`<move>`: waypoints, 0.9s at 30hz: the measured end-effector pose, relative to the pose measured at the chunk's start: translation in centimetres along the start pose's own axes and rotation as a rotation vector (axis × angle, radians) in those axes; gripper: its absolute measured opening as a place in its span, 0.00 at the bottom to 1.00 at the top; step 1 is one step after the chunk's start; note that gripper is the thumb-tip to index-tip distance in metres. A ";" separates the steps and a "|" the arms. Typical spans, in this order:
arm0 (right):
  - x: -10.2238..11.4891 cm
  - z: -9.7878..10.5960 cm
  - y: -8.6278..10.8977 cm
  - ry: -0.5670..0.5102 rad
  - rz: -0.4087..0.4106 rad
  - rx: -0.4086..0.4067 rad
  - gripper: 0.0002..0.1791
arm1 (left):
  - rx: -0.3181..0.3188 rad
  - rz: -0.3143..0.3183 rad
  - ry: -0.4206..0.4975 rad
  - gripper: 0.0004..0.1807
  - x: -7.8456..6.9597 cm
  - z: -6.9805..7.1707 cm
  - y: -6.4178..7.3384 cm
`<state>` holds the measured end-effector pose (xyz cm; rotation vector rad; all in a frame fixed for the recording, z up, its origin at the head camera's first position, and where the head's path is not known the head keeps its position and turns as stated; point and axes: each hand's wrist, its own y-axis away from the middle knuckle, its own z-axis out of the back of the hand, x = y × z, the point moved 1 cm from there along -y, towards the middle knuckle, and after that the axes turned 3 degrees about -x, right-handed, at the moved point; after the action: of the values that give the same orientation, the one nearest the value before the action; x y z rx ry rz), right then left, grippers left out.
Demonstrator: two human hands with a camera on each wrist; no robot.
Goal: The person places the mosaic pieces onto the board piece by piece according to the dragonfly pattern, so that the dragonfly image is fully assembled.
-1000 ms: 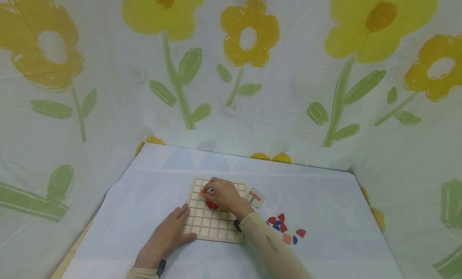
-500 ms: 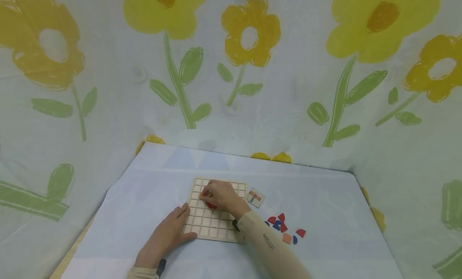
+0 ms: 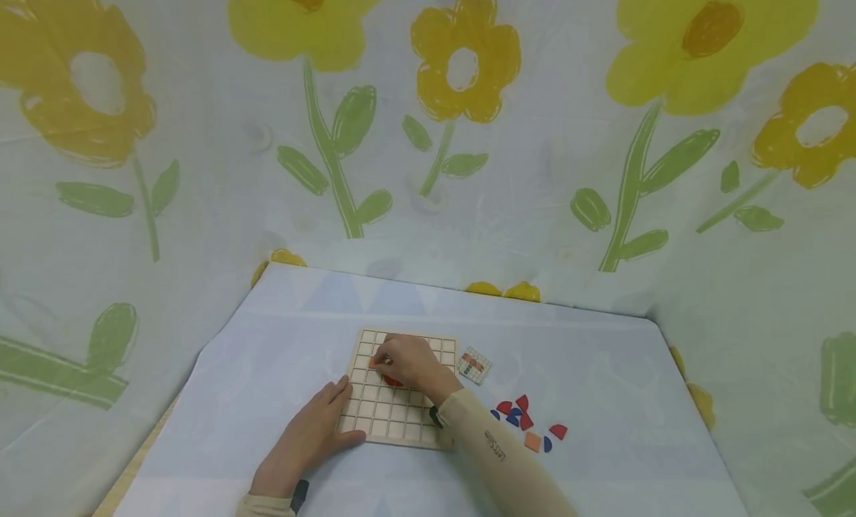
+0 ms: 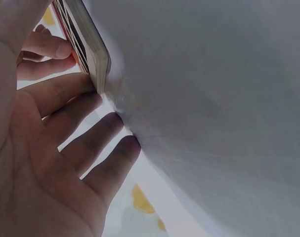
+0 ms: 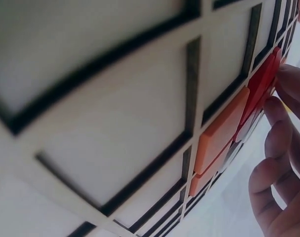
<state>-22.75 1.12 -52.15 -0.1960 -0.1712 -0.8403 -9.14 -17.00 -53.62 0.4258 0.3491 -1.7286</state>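
Observation:
A wooden grid board [image 3: 381, 411] lies on the table. My right hand [image 3: 409, 362] is over its upper left part, pinching a small orange tile [image 3: 373, 362] between thumb and fingertips. Red pieces [image 3: 392, 381] sit in cells under that hand, partly covered by it. In the right wrist view, orange square tiles [image 5: 221, 131] fill cells beside the red pieces [image 5: 258, 86], with the right fingertips close by. My left hand [image 3: 313, 426] rests at the board's left edge, fingers extended against its side and thumb at the near corner. The left wrist view shows the fingers [image 4: 75, 143] spread.
To the board's right lies a small pattern card [image 3: 475, 365]. Nearer me are loose red quarter-round pieces [image 3: 558, 431], blue pieces [image 3: 548, 444] and an orange square [image 3: 532, 442]. A flower-printed curtain [image 3: 508, 183] stands behind the table [image 3: 622, 398].
My right hand has settled slightly lower over the orange tile, and the black-and-white round piece seen beside its fingers is now mostly hidden. The left hand has stayed in place.

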 end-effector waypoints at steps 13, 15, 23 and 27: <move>0.0 -0.2 0.3 0.004 -0.003 0.002 0.09 | -0.004 -0.010 -0.010 0.51 0.0 0.0 0.0; 0.0 -0.1 0.4 0.011 0.006 0.000 0.09 | -0.002 -0.008 -0.012 0.51 0.1 0.0 0.0; 0.1 0.6 1.0 -0.001 0.036 -0.045 0.09 | 0.003 -0.004 -0.014 0.52 0.2 -0.1 0.0; 0.2 1.1 1.3 -0.022 0.036 -0.100 0.10 | 0.002 -0.008 -0.018 0.52 0.2 -0.1 -0.1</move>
<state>-21.72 2.06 -51.19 -0.3018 -0.1458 -0.8120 -9.30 -17.14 -53.83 0.4104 0.3367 -1.7401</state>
